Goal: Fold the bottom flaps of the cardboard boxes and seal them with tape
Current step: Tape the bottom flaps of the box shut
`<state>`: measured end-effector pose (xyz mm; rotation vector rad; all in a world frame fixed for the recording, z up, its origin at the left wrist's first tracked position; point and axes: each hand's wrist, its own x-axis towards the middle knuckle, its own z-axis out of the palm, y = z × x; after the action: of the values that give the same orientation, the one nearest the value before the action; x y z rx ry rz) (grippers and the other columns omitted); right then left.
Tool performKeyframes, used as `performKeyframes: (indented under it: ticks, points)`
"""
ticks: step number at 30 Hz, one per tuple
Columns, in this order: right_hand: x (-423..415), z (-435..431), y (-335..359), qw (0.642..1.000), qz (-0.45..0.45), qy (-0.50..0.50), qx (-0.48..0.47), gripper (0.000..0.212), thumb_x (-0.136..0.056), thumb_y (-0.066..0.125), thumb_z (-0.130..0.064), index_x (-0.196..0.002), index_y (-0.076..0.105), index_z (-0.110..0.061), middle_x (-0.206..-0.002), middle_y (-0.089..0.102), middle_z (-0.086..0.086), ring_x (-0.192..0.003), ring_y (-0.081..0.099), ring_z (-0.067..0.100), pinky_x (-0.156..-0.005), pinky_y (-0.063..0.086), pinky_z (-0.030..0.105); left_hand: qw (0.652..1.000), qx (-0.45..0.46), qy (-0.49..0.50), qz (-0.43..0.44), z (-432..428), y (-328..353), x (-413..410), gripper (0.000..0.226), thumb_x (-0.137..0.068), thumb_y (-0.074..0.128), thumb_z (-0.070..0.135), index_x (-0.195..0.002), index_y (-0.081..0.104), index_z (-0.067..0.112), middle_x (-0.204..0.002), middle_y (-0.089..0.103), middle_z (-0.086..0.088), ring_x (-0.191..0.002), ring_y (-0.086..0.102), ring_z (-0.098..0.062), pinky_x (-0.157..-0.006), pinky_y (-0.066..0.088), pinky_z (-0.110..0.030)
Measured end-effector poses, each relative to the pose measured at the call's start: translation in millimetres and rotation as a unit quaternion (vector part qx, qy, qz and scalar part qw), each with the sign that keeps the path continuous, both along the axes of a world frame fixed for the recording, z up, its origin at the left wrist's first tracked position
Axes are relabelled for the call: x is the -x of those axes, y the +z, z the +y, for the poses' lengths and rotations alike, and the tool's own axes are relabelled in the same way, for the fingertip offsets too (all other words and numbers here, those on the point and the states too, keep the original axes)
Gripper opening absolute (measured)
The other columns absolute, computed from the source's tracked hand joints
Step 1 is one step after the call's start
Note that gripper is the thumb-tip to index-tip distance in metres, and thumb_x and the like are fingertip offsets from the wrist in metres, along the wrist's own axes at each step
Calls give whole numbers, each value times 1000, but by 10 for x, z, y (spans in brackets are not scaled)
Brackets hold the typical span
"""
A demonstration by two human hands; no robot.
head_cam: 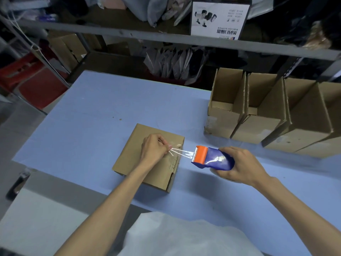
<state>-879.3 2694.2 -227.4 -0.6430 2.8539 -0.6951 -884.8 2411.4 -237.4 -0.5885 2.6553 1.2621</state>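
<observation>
A brown cardboard box [129, 159] lies on the blue table [83, 117] with its flaps folded shut on top. My left hand [153, 146] rests over the box's right part and pinches the free end of a clear tape strip [182, 152]. The strip stretches right to a blue tape dispenser [214, 158] with an orange cutter head. My right hand [239, 163] grips the dispenser just right of the box, a little above the table.
A row of several open cardboard boxes [267, 111] stands at the table's right rear. Metal shelving [166, 36] with bags and a white product box [219, 17] runs behind the table. A dark object [17, 183] lies on the floor to the left.
</observation>
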Motion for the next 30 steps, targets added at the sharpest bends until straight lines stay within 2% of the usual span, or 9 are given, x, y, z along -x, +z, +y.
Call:
performKeyframes:
  ticks: [7,12,15,18,20,21,23,26,30]
  points:
    - [53,-43,-71,999,-24,25,-19,62,-63,81,-51,-112,58,-22,-98,67,-7,-80,56,8,-61,41,15,999,40,-17,-9,19,-69,-11,24,-72,82,21,-64,59,18,-64,69,-1,-73,68,-19,-72,53,-32]
    - [61,-79,-111,998,-23,31,-41,58,-64,79,-51,-110,58,-23,-97,66,-7,-77,49,4,-57,32,7,998,51,-45,-10,20,-77,29,25,-69,78,15,-62,54,17,-54,63,3,-50,58,-11,-58,46,-24]
    - [82,-99,-118,997,-26,36,-58,53,-65,77,-50,-107,58,-24,-94,65,-7,-76,53,8,-56,35,10,994,76,-66,-40,27,-44,55,28,-70,75,15,-68,47,17,-54,64,-3,-43,52,-13,-52,49,-27]
    - [97,-112,-124,997,-29,37,-69,50,-66,75,-49,-105,58,-23,-92,65,-6,-80,59,13,-58,43,17,986,135,-75,-67,-4,13,123,35,-69,82,28,-74,50,13,-67,67,-11,-58,61,-22,-48,39,-27]
    - [102,-118,-126,996,-34,35,-73,50,-66,75,-49,-105,57,-23,-92,64,-6,-83,61,15,-61,47,19,975,192,-79,-81,-74,12,142,54,-65,84,48,-73,50,7,-78,64,-13,-76,60,-29,-55,36,-33]
    - [105,-120,-128,996,-40,33,-70,51,-67,75,-50,-106,57,-23,-94,64,-5,-84,61,15,-63,50,22,976,188,-80,-75,-110,-7,125,56,-65,83,52,-72,49,7,-77,63,-11,-77,58,-28,-58,37,-34]
    - [119,-130,-133,996,-43,35,-69,54,-67,76,-50,-108,56,-22,-96,64,-6,-85,60,14,-63,48,20,987,137,-82,-26,-121,-67,69,47,-66,84,44,-72,50,12,-68,58,-1,-69,54,-21,-58,37,-32]
    - [146,-178,-137,995,-40,45,-84,51,-67,75,-51,-105,55,-25,-94,62,-7,-81,55,12,-54,32,12,984,101,-124,79,-52,-133,3,25,-68,84,21,-72,59,22,-69,55,10,-64,52,-2,-61,39,-25]
    - [193,-270,-120,992,-41,50,-109,53,-67,69,-63,-102,56,-25,-90,61,-6,-79,55,15,-57,41,22,973,84,-202,79,-37,-183,-13,14,-74,78,17,-78,69,27,-81,57,13,-67,53,3,-66,42,-22]
